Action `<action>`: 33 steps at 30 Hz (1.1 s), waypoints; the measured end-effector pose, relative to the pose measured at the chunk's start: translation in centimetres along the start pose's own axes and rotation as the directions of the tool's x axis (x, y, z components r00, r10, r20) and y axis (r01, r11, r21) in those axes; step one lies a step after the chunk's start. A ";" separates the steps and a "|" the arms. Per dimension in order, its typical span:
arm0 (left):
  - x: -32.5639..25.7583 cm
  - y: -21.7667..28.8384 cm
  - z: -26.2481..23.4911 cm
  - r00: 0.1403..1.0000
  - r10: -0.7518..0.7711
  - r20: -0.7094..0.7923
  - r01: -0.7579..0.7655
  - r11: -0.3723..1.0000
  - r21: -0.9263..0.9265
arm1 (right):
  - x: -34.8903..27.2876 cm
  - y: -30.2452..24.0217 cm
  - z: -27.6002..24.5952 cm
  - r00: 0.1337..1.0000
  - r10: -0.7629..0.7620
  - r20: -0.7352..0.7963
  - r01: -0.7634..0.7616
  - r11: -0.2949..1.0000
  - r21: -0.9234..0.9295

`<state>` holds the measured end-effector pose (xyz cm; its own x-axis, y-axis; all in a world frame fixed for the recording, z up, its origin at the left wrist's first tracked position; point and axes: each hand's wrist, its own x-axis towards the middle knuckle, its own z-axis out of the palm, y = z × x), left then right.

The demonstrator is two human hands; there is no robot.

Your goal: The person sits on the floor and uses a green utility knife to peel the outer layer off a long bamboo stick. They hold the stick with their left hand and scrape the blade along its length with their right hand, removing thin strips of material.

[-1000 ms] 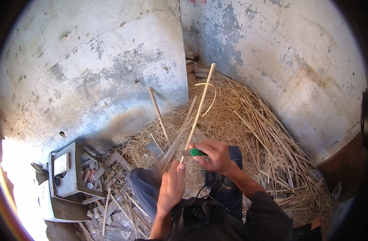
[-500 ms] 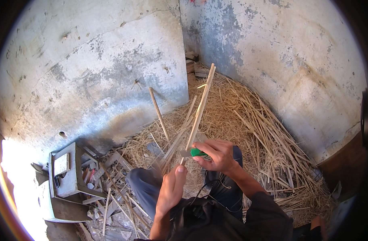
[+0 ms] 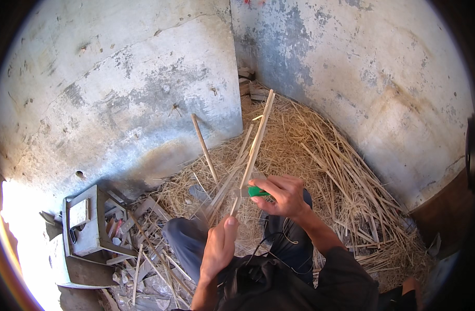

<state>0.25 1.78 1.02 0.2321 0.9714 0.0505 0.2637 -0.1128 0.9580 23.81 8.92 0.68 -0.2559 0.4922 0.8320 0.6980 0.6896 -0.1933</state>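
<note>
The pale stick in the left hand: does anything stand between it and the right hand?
Yes, only the green-handled knife held in the right hand; its blade crosses the pale stick just beyond the left hand. No other obstacle is visible between them.

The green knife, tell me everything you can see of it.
The knife has a bright green handle, plastic by its look, and a short, flat, greyish blade that looks like metal. The right hand grips the handle and hides part of it. The blade points left across the pale stick, just beyond the left hand, which holds the stick's near end. The picture is too small to tell whether the edge bites in.
</note>
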 end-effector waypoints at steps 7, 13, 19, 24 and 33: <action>-1.1 -1.0 -0.3 1.000 0.001 0.014 -0.002 0.998 0.064 | -0.9 2.0 0.6 0.994 0.112 -0.016 -0.112 0.993 0.023; -3.0 -1.7 -0.7 0.994 -0.106 0.018 0.103 0.989 0.101 | 1.4 5.4 0.0 0.980 0.177 -0.086 -0.176 0.984 0.017; -3.8 -2.7 -0.9 0.994 -0.113 0.000 0.112 0.988 0.111 | 1.9 7.2 0.4 0.958 0.288 -0.002 -0.288 0.958 -0.013; -4.6 -3.2 -0.9 0.990 -0.141 0.013 0.139 0.984 0.116 | 2.5 9.2 1.5 0.967 0.249 -0.054 -0.251 0.968 -0.027; -7.0 -5.4 -1.6 0.974 -0.212 0.079 0.197 0.967 0.163 | 1.1 18.0 0.3 0.700 0.712 -0.054 -0.713 0.693 -0.107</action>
<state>-4.26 -4.05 -4.04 0.2447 0.9535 -0.1759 0.4528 0.0480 0.8903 35.89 22.07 -2.04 0.3538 0.8069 0.4730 0.7377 0.0701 -0.6714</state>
